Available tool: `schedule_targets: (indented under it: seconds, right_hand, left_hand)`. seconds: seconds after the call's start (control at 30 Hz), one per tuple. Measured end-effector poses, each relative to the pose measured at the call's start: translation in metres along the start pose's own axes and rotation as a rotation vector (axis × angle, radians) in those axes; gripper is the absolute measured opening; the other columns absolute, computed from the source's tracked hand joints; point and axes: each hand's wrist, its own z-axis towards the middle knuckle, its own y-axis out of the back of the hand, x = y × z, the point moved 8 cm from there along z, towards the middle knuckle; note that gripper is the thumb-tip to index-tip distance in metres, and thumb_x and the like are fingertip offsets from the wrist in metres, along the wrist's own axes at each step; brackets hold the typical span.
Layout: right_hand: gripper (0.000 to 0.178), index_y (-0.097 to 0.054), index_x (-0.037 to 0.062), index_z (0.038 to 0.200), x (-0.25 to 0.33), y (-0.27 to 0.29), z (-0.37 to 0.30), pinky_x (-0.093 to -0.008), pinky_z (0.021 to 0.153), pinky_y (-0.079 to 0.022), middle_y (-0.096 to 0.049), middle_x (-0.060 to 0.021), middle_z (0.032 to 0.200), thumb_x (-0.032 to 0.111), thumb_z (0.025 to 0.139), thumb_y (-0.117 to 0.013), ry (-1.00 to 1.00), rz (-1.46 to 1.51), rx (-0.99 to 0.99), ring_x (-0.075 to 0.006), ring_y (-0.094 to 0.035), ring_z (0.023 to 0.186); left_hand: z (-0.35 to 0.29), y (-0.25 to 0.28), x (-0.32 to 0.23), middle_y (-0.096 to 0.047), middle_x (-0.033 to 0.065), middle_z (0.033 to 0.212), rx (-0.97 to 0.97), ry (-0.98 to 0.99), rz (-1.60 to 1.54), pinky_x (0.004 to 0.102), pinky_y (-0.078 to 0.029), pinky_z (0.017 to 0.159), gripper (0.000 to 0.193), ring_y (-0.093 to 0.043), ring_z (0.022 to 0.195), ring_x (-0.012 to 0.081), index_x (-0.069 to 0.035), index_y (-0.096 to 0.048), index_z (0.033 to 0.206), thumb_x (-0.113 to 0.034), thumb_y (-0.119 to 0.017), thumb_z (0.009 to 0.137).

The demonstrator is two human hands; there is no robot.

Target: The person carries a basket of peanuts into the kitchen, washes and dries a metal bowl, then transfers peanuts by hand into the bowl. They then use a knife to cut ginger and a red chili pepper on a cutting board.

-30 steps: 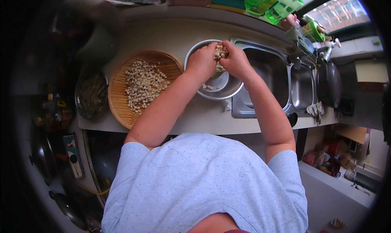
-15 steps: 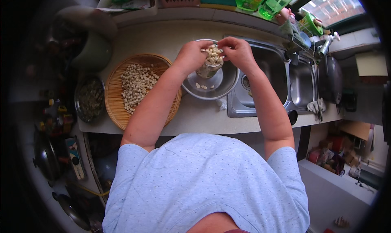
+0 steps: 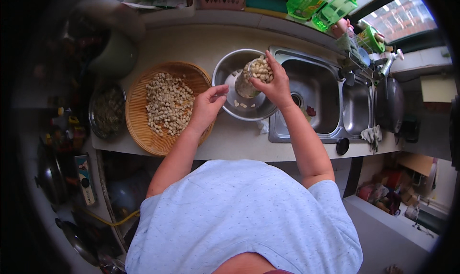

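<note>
A glass jar (image 3: 245, 88) heaped with pale, clove-like pieces (image 3: 261, 69) stands tilted inside a steel bowl (image 3: 221, 73). My right hand (image 3: 278, 85) is closed round the jar's top, thumb on the near side and fingers on the far side. Several loose pale pieces lie on the bowl's bottom. My left hand (image 3: 208, 106) is at the bowl's left rim, fingers stretched out and thumb slightly apart, with nothing visible in it. Left of the bowl, a round woven basket (image 3: 136, 116) holds a spread of similar pale pieces (image 3: 165, 104), partly hidden by my left hand.
A double steel sink (image 3: 314, 92) adjoins the bowl on the right, with a dark red scrap in its larger basin. A black round lid (image 3: 342, 146) rests at the counter's front edge. Left of the basket is a dish of dark contents (image 3: 106, 112). Green bottles (image 3: 309, 3) line the back ledge.
My left hand has left the jar's mouth and moved left and nearer me, to the bowl's rim. My right hand now grips the jar, which leans more to the right.
</note>
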Motion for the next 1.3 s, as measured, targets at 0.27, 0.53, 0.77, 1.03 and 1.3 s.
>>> schedule_targets:
  seconds: [0.27, 0.53, 0.77, 1.03, 1.3]
  right_hand:
    - [0.092, -0.039, 0.0067, 0.143, 0.001, 0.002, -0.006, -0.0402, 0.101, -0.042, -0.058, -0.0177, 0.121, 0.022, 0.062, -0.082, -0.032, 0.080, 0.019, -0.0340, -0.055, 0.114]
    - [0.066, -0.058, 0.0082, 0.128, 0.010, -0.002, -0.011, -0.0397, 0.101, -0.042, -0.053, -0.0171, 0.131, 0.024, 0.067, -0.081, 0.114, -0.138, 0.082, -0.0339, -0.052, 0.119]
    - [0.068, -0.053, 0.0096, 0.133, 0.019, -0.012, -0.024, -0.0411, 0.105, -0.039, -0.045, -0.0198, 0.140, 0.026, 0.072, -0.079, 0.073, -0.147, 0.124, -0.0373, -0.045, 0.127]
    - [0.035, -0.062, 0.0037, 0.116, 0.083, -0.052, -0.103, -0.0340, 0.085, -0.051, -0.068, -0.0109, 0.102, 0.022, 0.087, -0.068, -0.134, 0.297, 0.414, -0.0213, -0.065, 0.094]
    - [0.045, -0.050, 0.0050, 0.127, 0.074, -0.196, -0.186, -0.0304, 0.079, -0.052, -0.063, -0.0063, 0.112, 0.025, 0.090, -0.065, -0.830, 0.959, 0.611, -0.0150, -0.062, 0.095]
  left_hand:
    - [-0.013, 0.009, 0.013, -0.064, 0.0055, 0.116, -0.026, 0.042, -0.048, 0.0242, -0.049, 0.083, 0.032, -0.060, 0.103, 0.0114, -0.003, -0.060, 0.124, -0.006, -0.058, 0.092]
    - [-0.021, 0.002, 0.012, -0.064, 0.0058, 0.116, 0.014, 0.031, -0.031, 0.0245, -0.048, 0.086, 0.031, -0.059, 0.104, 0.0117, -0.004, -0.061, 0.123, -0.006, -0.058, 0.092]
    - [-0.064, 0.031, 0.013, -0.064, 0.0061, 0.117, -0.042, -0.044, 0.052, 0.0245, -0.048, 0.085, 0.030, -0.060, 0.100, 0.0118, -0.003, -0.061, 0.122, -0.003, -0.057, 0.092]
    - [-0.221, 0.208, 0.015, -0.059, 0.0080, 0.123, -1.056, -0.206, 0.807, 0.0344, -0.048, 0.087, 0.045, -0.057, 0.104, 0.0190, -0.005, -0.053, 0.130, -0.010, -0.066, 0.087]
    - [-0.243, 0.208, 0.159, -0.060, 0.0125, 0.118, -0.672, 0.352, -0.621, 0.0443, -0.055, 0.083, 0.042, -0.062, 0.105, 0.0257, -0.001, -0.052, 0.123, -0.005, -0.063, 0.083]
